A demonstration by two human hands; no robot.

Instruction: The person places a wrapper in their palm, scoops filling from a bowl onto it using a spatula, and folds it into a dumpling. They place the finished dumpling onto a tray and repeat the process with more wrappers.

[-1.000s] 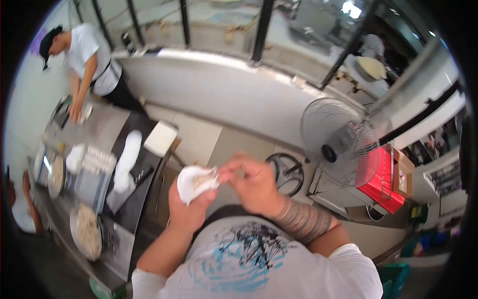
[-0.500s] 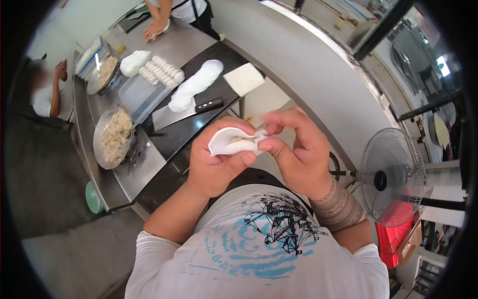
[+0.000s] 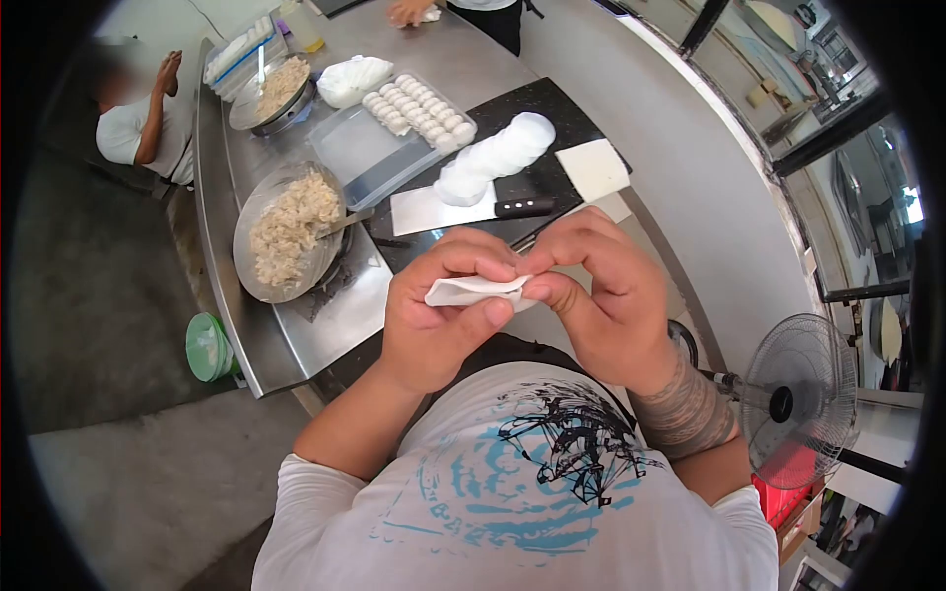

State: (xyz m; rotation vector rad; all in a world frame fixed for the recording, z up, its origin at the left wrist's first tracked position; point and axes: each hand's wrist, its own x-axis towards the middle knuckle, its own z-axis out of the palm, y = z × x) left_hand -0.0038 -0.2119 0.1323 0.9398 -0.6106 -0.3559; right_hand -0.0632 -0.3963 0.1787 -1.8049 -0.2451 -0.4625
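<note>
A white dumpling wrapper (image 3: 471, 291) is folded over between my two hands, in front of my chest. My left hand (image 3: 439, 300) cups it, thumb in front and fingers behind. With thumb and forefinger my right hand (image 3: 594, 293) pinches the wrapper's right end. The fold hides whatever lies inside. Past my hands, a row of overlapping round wrappers (image 3: 496, 158) lies on the black board (image 3: 581, 128), beside a broad cleaver (image 3: 443, 207) with a black handle. To the left is a glass bowl (image 3: 248, 236) of pale, crumbly filling (image 3: 293, 222) with a utensil in it.
A plastic tray (image 3: 347, 187) of rolled dumplings (image 3: 419, 108) and a white bag (image 3: 355, 81) sit on the steel table (image 3: 345, 335). Behind are another filling bowl (image 3: 281, 94) and co-workers. A fan (image 3: 798, 399) stands at right, a green bucket (image 3: 207, 347) at lower left.
The wrapper's opening has narrowed, and the filling visible before is now hidden. My right hand has closed its pinch. The view has shifted, so the table sits further right.
</note>
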